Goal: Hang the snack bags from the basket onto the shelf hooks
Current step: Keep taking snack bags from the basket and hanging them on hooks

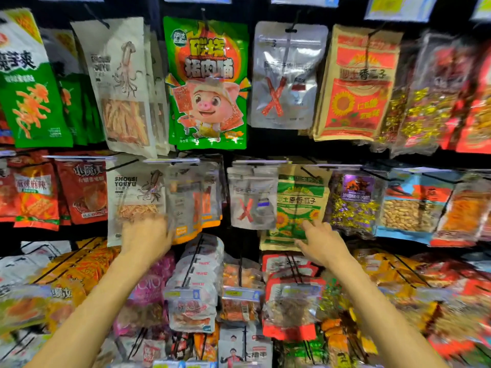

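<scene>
1. Foil-and-film pouch, clear-fronted with orange trim [186, 205]: hangs on a middle-row hook of the shelf, beside the white squid bag [134, 197]. Your left hand [144, 239] is at its lower edge; blur hides the fingers, so you cannot tell whether it is gripped or merely touched.
2. Green-and-kraft sunflower-seed bag [295, 208]: same row, toward the right. Your right hand [322, 244] rests spread against its lower half, fingers apart, nothing clamped.
3. Handling, as judged: these bags look light, limp and crinkly, slippery on the film faces. Take one by the stiffer top seam, near the punched hole, so it meets the hook square.
4. Basket: not in view.
5. Obstructions: silver pouch [252, 200] hangs between the two hands; price-tag strips [259, 162] cap the hook tips; bags of the lower row [195, 282] crowd just beneath your wrists.
</scene>
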`<state>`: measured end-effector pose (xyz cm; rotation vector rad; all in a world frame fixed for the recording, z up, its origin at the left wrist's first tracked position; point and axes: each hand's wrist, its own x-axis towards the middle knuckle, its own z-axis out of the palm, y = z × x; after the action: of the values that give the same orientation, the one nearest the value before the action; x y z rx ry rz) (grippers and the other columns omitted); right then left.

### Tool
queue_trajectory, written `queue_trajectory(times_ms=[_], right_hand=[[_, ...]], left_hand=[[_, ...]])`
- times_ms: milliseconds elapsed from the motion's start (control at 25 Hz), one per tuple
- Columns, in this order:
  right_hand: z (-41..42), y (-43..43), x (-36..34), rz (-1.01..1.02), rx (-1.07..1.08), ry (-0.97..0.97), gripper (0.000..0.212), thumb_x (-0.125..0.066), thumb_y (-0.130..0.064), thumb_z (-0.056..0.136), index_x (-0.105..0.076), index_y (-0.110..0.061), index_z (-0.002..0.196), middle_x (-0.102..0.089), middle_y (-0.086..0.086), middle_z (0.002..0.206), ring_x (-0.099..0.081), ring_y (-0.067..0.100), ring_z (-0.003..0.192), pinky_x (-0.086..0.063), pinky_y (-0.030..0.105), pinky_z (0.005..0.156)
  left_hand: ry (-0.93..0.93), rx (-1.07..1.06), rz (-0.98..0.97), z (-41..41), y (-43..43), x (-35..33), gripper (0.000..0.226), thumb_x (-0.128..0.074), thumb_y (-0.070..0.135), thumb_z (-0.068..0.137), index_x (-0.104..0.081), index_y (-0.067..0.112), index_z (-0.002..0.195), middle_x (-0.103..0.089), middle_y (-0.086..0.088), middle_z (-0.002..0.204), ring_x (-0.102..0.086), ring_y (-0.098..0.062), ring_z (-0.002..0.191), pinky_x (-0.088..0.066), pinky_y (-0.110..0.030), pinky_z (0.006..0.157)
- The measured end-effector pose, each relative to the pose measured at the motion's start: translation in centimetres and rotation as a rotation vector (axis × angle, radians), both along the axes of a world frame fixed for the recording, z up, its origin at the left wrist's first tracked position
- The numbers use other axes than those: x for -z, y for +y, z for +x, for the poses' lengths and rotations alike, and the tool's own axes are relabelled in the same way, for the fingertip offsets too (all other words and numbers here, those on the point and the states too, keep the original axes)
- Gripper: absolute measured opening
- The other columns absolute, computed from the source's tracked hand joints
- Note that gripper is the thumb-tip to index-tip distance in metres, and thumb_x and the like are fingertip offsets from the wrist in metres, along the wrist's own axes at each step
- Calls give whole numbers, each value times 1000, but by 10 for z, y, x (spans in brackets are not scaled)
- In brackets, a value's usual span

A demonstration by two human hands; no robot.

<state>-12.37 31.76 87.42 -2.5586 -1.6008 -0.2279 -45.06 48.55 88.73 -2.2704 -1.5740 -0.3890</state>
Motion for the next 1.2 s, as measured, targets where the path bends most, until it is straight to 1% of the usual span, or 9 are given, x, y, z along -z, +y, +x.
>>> queue_trajectory(times_ms=[80,200,320,400,520,640,760,1000,1200], right_hand=[[9,-30,-4,-53,19,-19,55,-47,-47,98,-38,-15,143,-43,13,141,-40,34,130,-42,47,99],[29,-82,-4,-94,55,-10,55,-48,-48,97,-40,-16,141,-43,11,139,-40,34,130,-42,48,100],[49,-140,-2,-104,75,-11,54,-49,-47,97,-40,-16,141,-42,11,139,-39,35,131,-40,47,100],[62,-177,1,-105,81,-2,52,-48,-46,98,-40,-16,140,-42,11,139,-38,35,131,-40,46,100],[86,-232,8,-104,114,15,49,-48,-44,98,-42,-15,138,-42,12,140,-38,35,131,-40,47,101],[111,-275,14,-112,170,31,54,-49,-47,97,-41,-16,140,-41,12,141,-38,35,131,-41,46,100],[135,-309,22,-99,220,54,57,-47,-51,97,-41,-16,141,-40,11,144,-38,34,133,-40,44,101],[199,-359,41,-149,310,63,52,-48,-43,98,-41,-14,141,-40,13,145,-37,35,134,-38,49,103],[262,-377,60,-252,287,112,59,-46,-45,100,-30,-16,149,-32,14,151,-36,36,135,-37,49,105]], left_hand=[[-29,39,50,15,-33,-9,41,-47,45,93,-62,13,113,-65,-14,112,-59,-36,106,-49,-44,86],[10,79,29,50,-82,-16,45,-49,48,94,-56,14,122,-60,-13,121,-54,-36,115,-44,-46,89],[6,154,38,87,-131,-10,46,-52,50,92,-57,14,121,-61,-12,117,-55,-36,112,-46,-46,86],[11,195,21,112,-160,1,48,-50,50,94,-54,15,126,-59,-11,122,-53,-35,115,-45,-46,89],[93,224,-28,156,-198,13,50,-42,52,98,-46,18,134,-54,-9,132,-48,-33,123,-42,-46,95],[177,283,-38,196,-225,17,48,-42,51,97,-49,18,130,-54,-9,129,-49,-33,121,-44,-44,95],[165,383,-38,240,-246,16,46,-44,50,95,-51,18,128,-56,-8,124,-50,-31,119,-44,-44,91],[115,551,-92,343,-291,40,48,-43,52,96,-46,20,132,-56,-7,126,-51,-31,119,-46,-44,89],[102,605,-141,417,-321,84,48,-44,51,96,-50,18,130,-58,-7,125,-52,-31,118,-48,-44,89]])
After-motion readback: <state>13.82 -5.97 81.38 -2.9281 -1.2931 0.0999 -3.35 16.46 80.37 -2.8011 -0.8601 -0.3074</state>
